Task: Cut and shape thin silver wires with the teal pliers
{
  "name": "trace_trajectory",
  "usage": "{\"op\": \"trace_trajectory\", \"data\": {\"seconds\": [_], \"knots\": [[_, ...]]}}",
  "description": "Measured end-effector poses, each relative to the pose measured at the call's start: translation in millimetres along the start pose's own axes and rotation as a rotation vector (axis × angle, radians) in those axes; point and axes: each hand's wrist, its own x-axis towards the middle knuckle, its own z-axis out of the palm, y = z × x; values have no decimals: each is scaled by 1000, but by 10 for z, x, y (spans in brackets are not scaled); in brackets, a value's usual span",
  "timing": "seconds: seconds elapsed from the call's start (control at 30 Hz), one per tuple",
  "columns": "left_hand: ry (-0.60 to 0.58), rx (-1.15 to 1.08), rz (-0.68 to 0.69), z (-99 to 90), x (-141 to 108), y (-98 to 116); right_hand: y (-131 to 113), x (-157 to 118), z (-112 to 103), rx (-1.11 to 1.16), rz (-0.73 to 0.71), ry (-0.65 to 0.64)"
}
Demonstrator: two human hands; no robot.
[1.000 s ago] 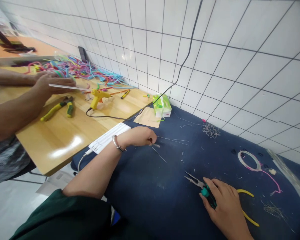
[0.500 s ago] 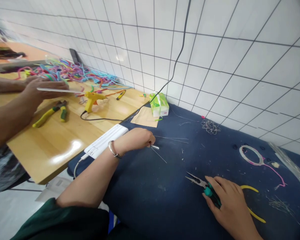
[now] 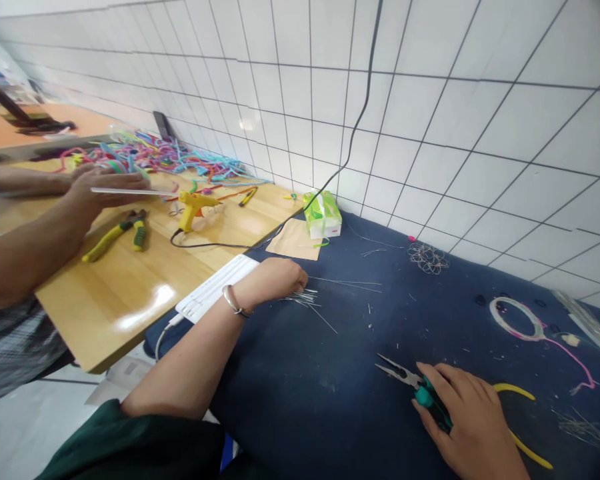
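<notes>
My left hand, fingers bent down and closed, is at a small bundle of thin wires on the dark blue cloth; what its fingertips grip is too small to make out. Longer thin wires stick out to its right. My right hand is wrapped round the green handles of long-nose pliers, whose jaws are apart and point left. Under and beside that hand lie yellow handles of another tool.
Curled wire shapes, a white ring, wire scraps, a tissue box and a white power strip lie around. At left, a person's hands work near a yellow glue gun, pliers and pipe cleaners.
The view has shifted slightly, so everything sits a little lower and further right. The wires at my left hand now lie spread out instead of in a tight bunch. My right hand still holds the pliers.
</notes>
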Motion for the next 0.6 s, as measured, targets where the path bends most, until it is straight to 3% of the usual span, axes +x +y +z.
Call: {"op": "trace_trajectory", "data": {"seconds": [0.17, 0.27, 0.4, 0.6], "knots": [[-4, -63, 55, -101, -43, 71, -13, -9, -21, -3, 7, -7], [-111, -189, 179, -106, -75, 132, -14, -15, -23, -3, 12, -14], [-238, -248, 195, -18, -59, 159, -9, -15, -19, -11, 10, -12], [-62, -85, 74, 42, 19, 37, -5, -8, -18, -6, 1, -12]]}}
